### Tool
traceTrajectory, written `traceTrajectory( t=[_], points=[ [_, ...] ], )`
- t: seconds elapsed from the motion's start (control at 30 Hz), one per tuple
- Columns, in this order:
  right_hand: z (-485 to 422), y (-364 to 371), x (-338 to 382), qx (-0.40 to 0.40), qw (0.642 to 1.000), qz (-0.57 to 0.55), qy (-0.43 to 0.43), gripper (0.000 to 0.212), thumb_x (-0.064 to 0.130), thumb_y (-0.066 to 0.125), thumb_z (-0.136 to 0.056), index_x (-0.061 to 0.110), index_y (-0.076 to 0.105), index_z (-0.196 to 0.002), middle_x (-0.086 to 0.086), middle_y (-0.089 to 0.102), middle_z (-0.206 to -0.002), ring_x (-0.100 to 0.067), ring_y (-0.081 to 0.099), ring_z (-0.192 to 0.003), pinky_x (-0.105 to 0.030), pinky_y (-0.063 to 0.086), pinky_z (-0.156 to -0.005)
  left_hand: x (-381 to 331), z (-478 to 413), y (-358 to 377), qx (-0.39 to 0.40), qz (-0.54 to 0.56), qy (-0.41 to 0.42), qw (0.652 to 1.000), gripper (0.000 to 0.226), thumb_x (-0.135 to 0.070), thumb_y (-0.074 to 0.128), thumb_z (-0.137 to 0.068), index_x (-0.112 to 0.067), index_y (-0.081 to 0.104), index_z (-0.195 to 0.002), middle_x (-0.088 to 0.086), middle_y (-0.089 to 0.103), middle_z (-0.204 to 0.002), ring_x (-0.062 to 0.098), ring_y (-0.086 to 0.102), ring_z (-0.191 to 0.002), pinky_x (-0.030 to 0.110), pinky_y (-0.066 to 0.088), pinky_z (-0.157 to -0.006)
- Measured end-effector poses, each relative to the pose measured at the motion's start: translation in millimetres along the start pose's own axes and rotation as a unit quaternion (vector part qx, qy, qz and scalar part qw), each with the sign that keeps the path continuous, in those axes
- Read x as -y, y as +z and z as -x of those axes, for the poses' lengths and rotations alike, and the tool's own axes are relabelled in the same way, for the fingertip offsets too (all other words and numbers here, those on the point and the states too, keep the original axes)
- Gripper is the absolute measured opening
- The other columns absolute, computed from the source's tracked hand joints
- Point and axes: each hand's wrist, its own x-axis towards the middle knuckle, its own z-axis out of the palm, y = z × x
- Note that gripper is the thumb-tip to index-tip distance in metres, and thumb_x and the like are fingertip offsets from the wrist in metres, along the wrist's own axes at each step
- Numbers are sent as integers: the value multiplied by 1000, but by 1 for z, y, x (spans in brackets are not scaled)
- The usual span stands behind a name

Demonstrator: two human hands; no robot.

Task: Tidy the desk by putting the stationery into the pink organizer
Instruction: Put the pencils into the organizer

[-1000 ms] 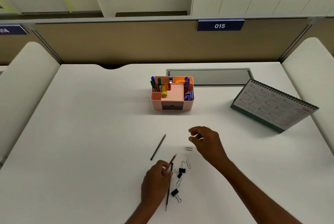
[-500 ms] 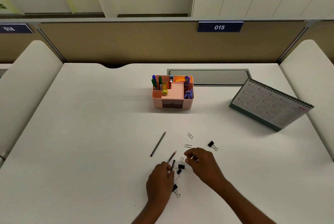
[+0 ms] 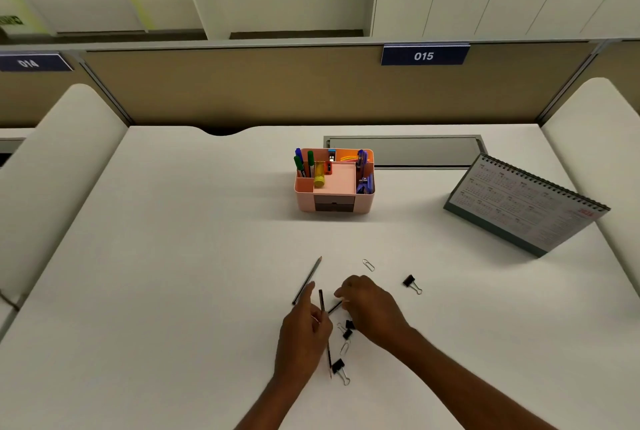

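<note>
The pink organizer [image 3: 363, 204] stands mid-desk with markers, a glue stick and a stapler in it. My left hand [image 3: 303, 336] grips a dark pencil [image 3: 322, 301] upright, and its forefinger reaches out to a grey pencil [image 3: 311, 273] lying on the desk. My right hand [image 3: 372, 310] has curled fingers that pinch something small and pale, seemingly a paper clip, beside the end of another pencil [image 3: 334, 307]. Loose on the desk are paper clips [image 3: 369, 265] and black binder clips [image 3: 411, 283], some between my hands.
A desk calendar [image 3: 523, 204] stands tilted at the right. A grey cable hatch [image 3: 403, 150] lies behind the organizer. Padded side panels flank the desk, and a beige partition closes the back.
My right hand came down from above the desk to the clips near the left hand. The left hand lifted the dark pencil and stretched its forefinger toward the grey pencil.
</note>
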Motion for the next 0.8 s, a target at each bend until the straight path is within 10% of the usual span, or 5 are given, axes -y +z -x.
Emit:
traceTrajectory(
  t=[0.3,0.8],
  points=[
    [-13,4,-4,53,982,152,-94,40,-7,70,-57,18,62,-86,1,57,-89,-20,53,-79,-32,41,-57,-44,-42,-55,-90,103,25,990,31,-21,68,-97,-36,61,-124,-7,74,-79,8,73,-74,33,63,-71],
    [-22,-11,-17,30,978,157,-133,46,-9,64,-61,20,59,-97,3,56,-98,-19,52,-84,-31,40,-59,-121,-166,-124,-282,198,113,932,23,-20,69,-99,-10,72,-119,4,77,-104,14,76,-87,34,65,-80]
  ],
)
